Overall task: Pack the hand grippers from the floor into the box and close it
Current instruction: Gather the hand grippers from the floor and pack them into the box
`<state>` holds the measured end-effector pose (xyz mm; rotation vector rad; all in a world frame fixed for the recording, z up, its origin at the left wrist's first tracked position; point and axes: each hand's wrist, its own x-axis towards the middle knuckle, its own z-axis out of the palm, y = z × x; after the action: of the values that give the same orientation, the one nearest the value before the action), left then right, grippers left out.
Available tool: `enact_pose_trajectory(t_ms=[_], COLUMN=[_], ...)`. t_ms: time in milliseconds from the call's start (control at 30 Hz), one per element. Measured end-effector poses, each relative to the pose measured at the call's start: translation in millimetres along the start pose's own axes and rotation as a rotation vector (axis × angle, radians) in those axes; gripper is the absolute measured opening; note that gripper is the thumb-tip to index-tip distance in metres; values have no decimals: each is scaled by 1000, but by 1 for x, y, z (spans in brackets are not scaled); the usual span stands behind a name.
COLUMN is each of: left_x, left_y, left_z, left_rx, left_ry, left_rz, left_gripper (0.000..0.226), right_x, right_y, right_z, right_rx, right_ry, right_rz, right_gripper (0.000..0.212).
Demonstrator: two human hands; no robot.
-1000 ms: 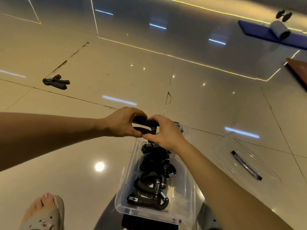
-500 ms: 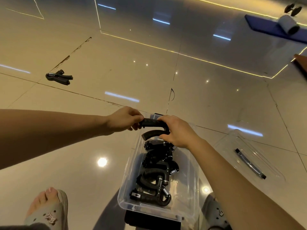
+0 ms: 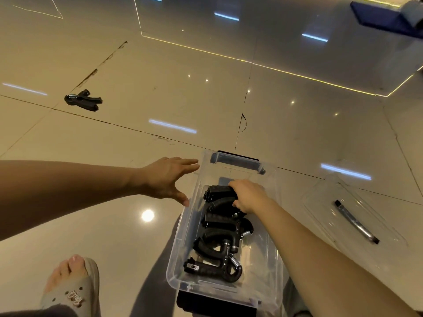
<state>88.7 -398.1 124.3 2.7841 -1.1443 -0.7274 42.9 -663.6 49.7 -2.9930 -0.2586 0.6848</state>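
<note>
A clear plastic box sits on the tiled floor in front of me, with several black hand grippers stacked inside. My right hand reaches into the box's far end and grips the topmost black hand gripper. My left hand hovers just outside the box's left wall, fingers spread, holding nothing. One more black hand gripper lies on the floor at the far left. The box's clear lid, with a dark handle, lies flat on the floor to the right.
My foot in a grey sandal stands at the lower left. A dark blue mat lies at the far upper right. The floor is glossy tile with light reflections.
Both hands held one hand gripper above the box's far end. Now the left hand has let go and opened, and the right hand has lowered the gripper into the box.
</note>
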Motion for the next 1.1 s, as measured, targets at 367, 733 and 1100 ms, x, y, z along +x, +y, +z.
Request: enact_pose_trajectory(t_ms=[367, 733, 1100], left_x=[-1, -35, -235], left_y=[0, -10, -72], left_z=[0, -24, -70], left_rx=[70, -61, -190], left_ry=[-27, 92, 275], left_rz=[23, -45, -327], left_gripper=[117, 100, 47], right_x=[-3, -26, -74], right_y=[3, -40, -253], right_z=[18, -36, -118], right_rx=[-32, 328, 459], right_ry=[98, 414, 481], right_rz=[-10, 171, -152], right_gripper=[46, 38, 23])
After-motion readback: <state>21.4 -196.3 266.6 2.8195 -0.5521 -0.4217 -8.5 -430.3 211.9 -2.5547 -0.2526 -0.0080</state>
